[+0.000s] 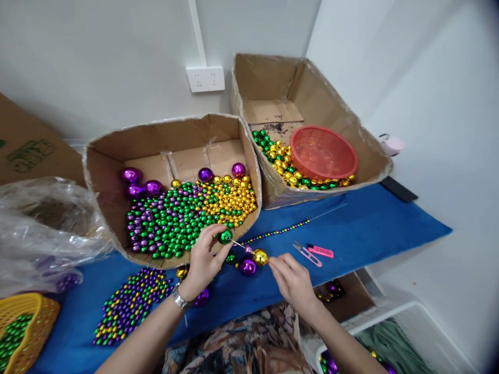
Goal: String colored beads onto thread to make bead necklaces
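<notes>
My left hand [205,257], a metal watch on its wrist, pinches a shiny green ball bead [225,236] just over the front edge of the near box. A thin pale string or needle runs from that bead down to a small purple bead [248,249] and a large gold ball bead [261,256]. At the gold bead's right side, the fingertips of my right hand [292,280] are closed on it or on its string; which one I cannot tell. Just below lies a large purple ball bead [248,267]. A string of tiny beads [280,230] stretches behind across the blue cloth [374,234].
The near cardboard box [91,171] holds green, purple and gold beads. Behind it, another box [331,98] contains beads and a red basin [323,153]. Pink snips [309,255] and a pink cutter [320,250] lie right. Loose beads [134,301] and a yellow basket [39,322] are left.
</notes>
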`<state>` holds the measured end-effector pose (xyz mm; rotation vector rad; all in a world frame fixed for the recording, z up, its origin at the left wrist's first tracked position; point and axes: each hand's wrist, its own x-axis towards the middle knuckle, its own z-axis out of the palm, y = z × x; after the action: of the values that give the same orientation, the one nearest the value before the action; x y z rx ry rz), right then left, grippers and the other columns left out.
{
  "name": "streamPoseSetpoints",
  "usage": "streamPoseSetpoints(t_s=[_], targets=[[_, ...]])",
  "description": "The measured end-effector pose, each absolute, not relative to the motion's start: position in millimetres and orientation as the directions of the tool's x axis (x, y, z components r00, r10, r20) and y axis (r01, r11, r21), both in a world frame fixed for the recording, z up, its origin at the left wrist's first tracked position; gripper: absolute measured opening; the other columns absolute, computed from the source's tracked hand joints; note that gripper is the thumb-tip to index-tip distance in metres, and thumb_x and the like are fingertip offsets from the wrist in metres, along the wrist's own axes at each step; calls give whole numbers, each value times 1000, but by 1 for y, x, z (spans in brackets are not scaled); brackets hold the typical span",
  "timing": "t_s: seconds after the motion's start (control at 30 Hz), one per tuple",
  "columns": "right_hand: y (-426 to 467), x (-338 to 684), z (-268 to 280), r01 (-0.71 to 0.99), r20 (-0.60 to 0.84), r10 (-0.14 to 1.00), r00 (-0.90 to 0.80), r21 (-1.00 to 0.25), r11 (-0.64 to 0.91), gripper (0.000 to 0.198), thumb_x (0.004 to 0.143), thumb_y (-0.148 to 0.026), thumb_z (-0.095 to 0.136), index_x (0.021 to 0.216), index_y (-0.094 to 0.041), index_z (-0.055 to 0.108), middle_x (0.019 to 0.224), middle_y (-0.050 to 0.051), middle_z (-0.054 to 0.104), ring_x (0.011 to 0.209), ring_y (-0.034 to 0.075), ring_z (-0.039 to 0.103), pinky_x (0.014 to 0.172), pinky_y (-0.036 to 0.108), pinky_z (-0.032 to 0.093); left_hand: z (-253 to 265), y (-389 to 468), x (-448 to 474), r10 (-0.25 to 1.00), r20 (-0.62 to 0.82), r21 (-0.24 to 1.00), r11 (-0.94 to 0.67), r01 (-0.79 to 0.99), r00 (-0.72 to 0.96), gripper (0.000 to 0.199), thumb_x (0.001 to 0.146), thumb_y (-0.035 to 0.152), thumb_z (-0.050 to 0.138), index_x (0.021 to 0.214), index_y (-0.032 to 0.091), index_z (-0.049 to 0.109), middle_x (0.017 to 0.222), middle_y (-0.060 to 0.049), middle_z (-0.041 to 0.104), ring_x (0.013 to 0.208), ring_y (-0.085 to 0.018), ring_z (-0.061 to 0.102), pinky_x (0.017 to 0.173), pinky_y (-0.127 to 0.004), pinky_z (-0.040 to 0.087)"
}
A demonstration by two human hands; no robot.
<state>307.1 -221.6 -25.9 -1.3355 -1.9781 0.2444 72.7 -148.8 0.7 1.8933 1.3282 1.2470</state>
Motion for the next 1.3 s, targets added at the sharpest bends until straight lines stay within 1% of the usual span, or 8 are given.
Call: streamPoseSetpoints(t_s=[0.23,0.37,0.67,0.87,0.97,1.07,1.17,1.3], targets=[[-223,312,-22,846,462,843,-275,-301,441,25,96,-12,42,107,-18,64,80,4,59,71,13,57,66,23,46,2,-150,65,781,560,556,-602,573,278,44,85,13,59,127,28,57,118,-9,62,112,-27,56,98,-45,45],[-222,312,-16,902,466,813,-349,-68,426,30,92,-7,42,109,-17,65,80,6,59,69,16,53,65,29,42,0,-155,61,683,459,418,-731,540,568,55,88,4,45,139,25,48,131,-11,57,125,-29,46,107,-49,37],[-207,326,-10,855,392,784,-481,12,519,21,89,-10,51,103,-20,64,82,5,59,72,18,52,65,30,40,30,-139,53,652,40,711,-551,437,757,42,88,29,60,130,28,55,118,-8,61,102,-22,62,88,-35,52],[-207,309,-16,865,393,810,-436,-66,498,23,89,-8,49,102,-20,64,77,4,57,67,16,51,61,27,40,28,-148,63,679,227,347,-726,594,698,47,89,7,43,134,18,51,124,-16,56,116,-31,52,97,-51,45],[-206,309,-22,895,377,852,-363,-116,432,24,91,-9,46,103,-20,64,75,3,56,65,14,53,60,25,40,20,-152,66,669,324,281,-744,607,670,49,89,4,39,135,16,49,126,-17,55,118,-31,50,99,-51,44],[-206,316,-25,894,365,866,-341,-159,419,25,93,-12,43,102,-21,65,75,3,56,65,13,55,59,23,41,14,-149,62,702,339,341,-712,613,626,49,88,4,43,135,18,50,126,-16,56,116,-31,51,97,-52,46],[-207,321,-26,869,371,878,-303,-271,415,26,97,-17,40,99,-21,66,74,2,54,62,12,55,58,22,42,14,-144,59,815,362,587,-576,569,453,39,85,13,57,124,22,60,121,-13,60,114,-30,53,99,-51,44],[-211,317,-25,801,394,886,-245,-433,413,26,99,-22,39,97,-19,65,77,3,56,65,11,57,62,21,45,18,-144,66,995,19,997,-26,69,99,37,77,30,72,113,23,65,108,-8,64,100,-24,62,91,-41,51]])
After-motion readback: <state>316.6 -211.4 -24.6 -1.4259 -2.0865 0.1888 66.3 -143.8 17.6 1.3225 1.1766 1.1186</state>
